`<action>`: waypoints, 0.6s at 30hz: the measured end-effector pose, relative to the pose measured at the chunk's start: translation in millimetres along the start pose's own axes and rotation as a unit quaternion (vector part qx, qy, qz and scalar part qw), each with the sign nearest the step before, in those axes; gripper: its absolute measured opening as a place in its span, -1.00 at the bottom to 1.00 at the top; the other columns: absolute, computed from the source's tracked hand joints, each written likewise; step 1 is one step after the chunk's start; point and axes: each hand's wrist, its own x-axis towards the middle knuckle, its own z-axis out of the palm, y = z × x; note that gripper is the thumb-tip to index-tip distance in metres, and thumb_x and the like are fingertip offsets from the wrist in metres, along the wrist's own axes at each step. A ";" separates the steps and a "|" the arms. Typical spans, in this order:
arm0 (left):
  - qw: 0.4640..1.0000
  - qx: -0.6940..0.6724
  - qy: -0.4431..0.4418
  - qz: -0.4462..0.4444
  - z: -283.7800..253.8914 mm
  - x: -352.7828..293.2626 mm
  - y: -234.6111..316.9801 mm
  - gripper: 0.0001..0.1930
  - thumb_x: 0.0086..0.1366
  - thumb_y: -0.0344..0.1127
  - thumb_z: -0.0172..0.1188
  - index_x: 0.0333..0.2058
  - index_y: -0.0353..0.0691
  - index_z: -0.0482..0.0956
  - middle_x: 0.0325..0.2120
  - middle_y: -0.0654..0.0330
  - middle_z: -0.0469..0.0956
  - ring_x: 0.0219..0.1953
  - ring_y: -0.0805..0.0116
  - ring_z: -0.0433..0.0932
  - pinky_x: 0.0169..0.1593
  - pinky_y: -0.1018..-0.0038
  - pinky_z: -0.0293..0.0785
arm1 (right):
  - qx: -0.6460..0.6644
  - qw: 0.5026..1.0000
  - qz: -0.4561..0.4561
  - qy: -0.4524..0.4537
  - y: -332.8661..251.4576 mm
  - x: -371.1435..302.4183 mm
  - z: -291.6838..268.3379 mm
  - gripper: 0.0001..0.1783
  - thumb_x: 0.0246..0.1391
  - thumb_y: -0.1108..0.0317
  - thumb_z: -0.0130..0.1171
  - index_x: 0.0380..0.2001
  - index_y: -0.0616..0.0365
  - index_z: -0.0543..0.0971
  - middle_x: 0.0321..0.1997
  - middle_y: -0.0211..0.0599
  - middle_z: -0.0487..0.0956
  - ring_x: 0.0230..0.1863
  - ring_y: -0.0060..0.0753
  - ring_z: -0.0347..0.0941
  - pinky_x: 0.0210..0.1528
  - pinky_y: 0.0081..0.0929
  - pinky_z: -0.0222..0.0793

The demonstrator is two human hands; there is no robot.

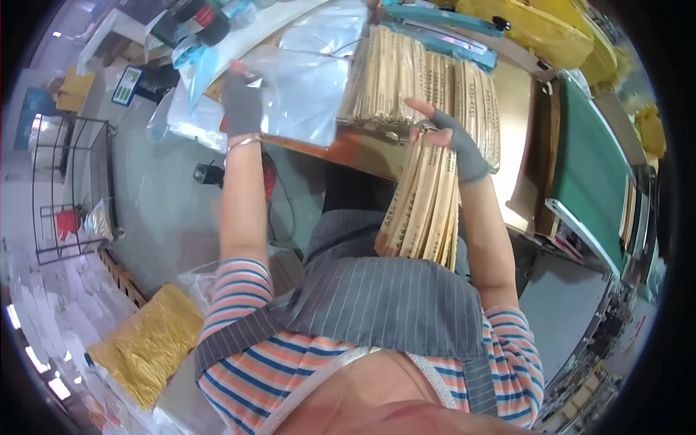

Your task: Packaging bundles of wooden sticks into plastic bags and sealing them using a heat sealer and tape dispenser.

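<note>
Left hand (pixel 241 101) gripping clear plastic bag (pixel 304 80), upper centre | right hand (pixel 453 141) clutching chopstick bundle (pixel 424 206), centre | keeping bundle squared, bag mouth open.

head cam | looks steeply down | close over worktable (pixel 362 148) | fisheye, single view

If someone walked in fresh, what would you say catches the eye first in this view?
Probably the bundle of paper-wrapped chopsticks held in the right hand at centre, hanging over the grey striped apron. Next, the clear plastic bag held up by the gloved left hand at upper left, with more wrapped chopsticks stacked on the table behind.
</note>
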 end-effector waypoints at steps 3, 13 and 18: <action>0.863 -0.381 -0.330 0.028 26.0 -52.0 5.9 -0.73 0.37 -0.25 -0.11 -0.34 -0.34 0.45 -0.46 0.23 0.47 -0.34 0.34 0.47 -0.18 0.41 0.41 | 0.045 0.997 -0.014 -0.053 -7.6 -1.2 23.2 -0.25 -0.15 0.38 0.08 0.20 0.30 0.22 -0.29 -0.16 0.55 -0.23 -0.39 0.48 -0.10 -0.54 0.35; 0.990 0.043 -0.136 -0.001 114.9 -135.6 -6.0 -0.56 0.30 -0.09 0.01 -0.70 -0.23 0.36 -0.80 0.36 0.29 -0.68 0.55 0.33 -0.58 0.62 0.19 | 0.126 0.987 -0.096 -0.020 -12.5 -59.7 -8.7 -0.25 -0.14 0.11 0.21 0.08 0.37 0.32 -0.38 -0.18 0.50 -0.28 -0.22 0.49 -0.24 -0.35 0.47; 0.892 0.091 -0.378 0.233 159.6 -201.8 37.4 -0.64 0.22 -0.20 0.11 -0.68 -0.26 0.35 -0.80 0.28 0.28 -0.69 0.53 0.30 -0.58 0.44 0.21 | -0.100 0.987 -0.125 0.020 4.0 -36.6 -19.7 -0.26 -0.04 0.07 0.10 0.13 0.37 0.27 -0.18 -0.16 0.54 -0.18 -0.41 0.48 0.04 -0.56 0.33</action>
